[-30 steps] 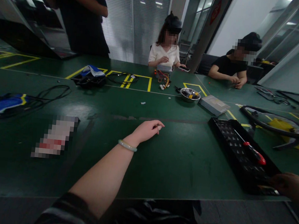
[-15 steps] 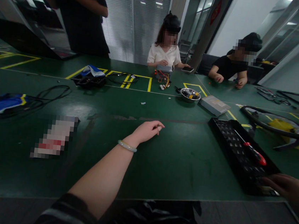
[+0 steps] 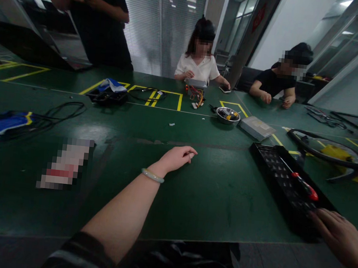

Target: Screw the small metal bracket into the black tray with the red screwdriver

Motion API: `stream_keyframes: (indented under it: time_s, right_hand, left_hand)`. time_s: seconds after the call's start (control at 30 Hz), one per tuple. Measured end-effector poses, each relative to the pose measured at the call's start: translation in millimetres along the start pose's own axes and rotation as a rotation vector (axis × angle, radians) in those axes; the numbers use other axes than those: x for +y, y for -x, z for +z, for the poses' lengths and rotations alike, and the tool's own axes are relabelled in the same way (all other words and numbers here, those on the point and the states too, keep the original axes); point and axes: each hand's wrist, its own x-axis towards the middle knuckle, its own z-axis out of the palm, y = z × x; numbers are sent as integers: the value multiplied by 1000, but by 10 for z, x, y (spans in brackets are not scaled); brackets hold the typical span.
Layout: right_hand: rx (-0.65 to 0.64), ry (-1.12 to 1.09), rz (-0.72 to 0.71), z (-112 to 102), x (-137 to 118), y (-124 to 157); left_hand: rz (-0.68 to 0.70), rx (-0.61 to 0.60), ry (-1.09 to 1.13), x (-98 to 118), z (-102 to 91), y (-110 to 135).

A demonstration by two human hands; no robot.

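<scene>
My left hand (image 3: 178, 158), with a pale bangle (image 3: 152, 175) on the wrist, rests on the green table with its fingers curled in. Something small and pale shows at its fingertips, too small to name. At the right, my right hand (image 3: 337, 229) reaches over the near end of a long black tray (image 3: 261, 159). Its fingers point down into the tray, and the fingertips are lost in the dark there. A screwdriver (image 3: 304, 185) with a red and black handle lies in the tray, among rows of small compartments.
A pixelated flat object (image 3: 67, 162) lies left of my forearm. Beyond are a metal bowl (image 3: 227, 116) of parts, a grey box (image 3: 257, 128), a wheel-like black ring (image 3: 324, 151), a power supply (image 3: 196, 88) with coloured wires, and a blue bag (image 3: 3, 126) with cables. Several people are across the table.
My right hand has moved left and further over the near end of the tray. My left hand has stayed in place. Across the table, a person's hand with a phone has lowered.
</scene>
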Motion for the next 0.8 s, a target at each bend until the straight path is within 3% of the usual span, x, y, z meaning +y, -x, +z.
stream_keyframes:
  time_s: [0.3, 0.5, 0.7, 0.8]
  right_hand:
    - [-86, -62, 104, -74, -83, 69]
    - [-94, -130, 322, -54, -11, 16]
    - [-89, -37, 483, -293, -265, -377]
    - [-76, -35, 428, -377, -397, -614]
  left_hand:
    - [0, 10, 4, -15, 9, 1]
    - [-2, 8, 15, -39, 17, -9]
    - [-11, 8, 29, -30, 12, 2]
    - [-13, 13, 32, -8, 4, 12]
